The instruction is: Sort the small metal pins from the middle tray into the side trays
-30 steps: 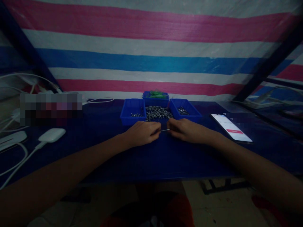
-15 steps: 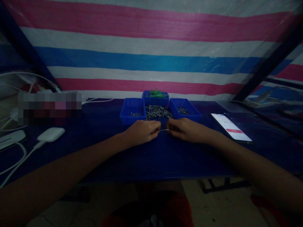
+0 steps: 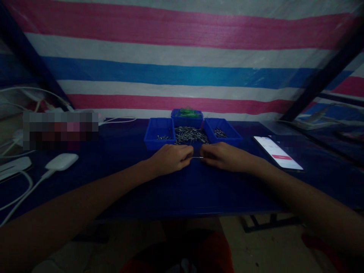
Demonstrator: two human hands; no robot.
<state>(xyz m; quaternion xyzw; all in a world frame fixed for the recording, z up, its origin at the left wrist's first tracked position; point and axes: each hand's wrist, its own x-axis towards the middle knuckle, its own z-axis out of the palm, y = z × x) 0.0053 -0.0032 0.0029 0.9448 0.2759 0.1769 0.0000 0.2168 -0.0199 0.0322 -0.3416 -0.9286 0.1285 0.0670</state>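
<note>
A thin metal rod [image 3: 196, 157] spans the small gap between my two hands. My left hand [image 3: 171, 158] is closed on its left end, and my right hand [image 3: 221, 155] is closed on its right end. Just beyond the hands lies a pile of small metal pieces [image 3: 190, 134] on the blue table [image 3: 182, 193]. A blue bin [image 3: 152, 131] with a few metal pieces stands left of the pile; another blue bin [image 3: 231, 132] with similar pieces stands to the right. Behind the pile, a third blue bin [image 3: 187, 121] holds green items [image 3: 188, 112].
A lit phone [image 3: 277, 152] lies at the right. On the left are a white charger [image 3: 61, 162], white cables [image 3: 21, 203] and a blurred-out patch. A striped sheet [image 3: 176, 76] hangs behind the table, between dark posts.
The rod between my hands has tilted slightly and now lies nearly level. Both hands stay in almost the same place.
</note>
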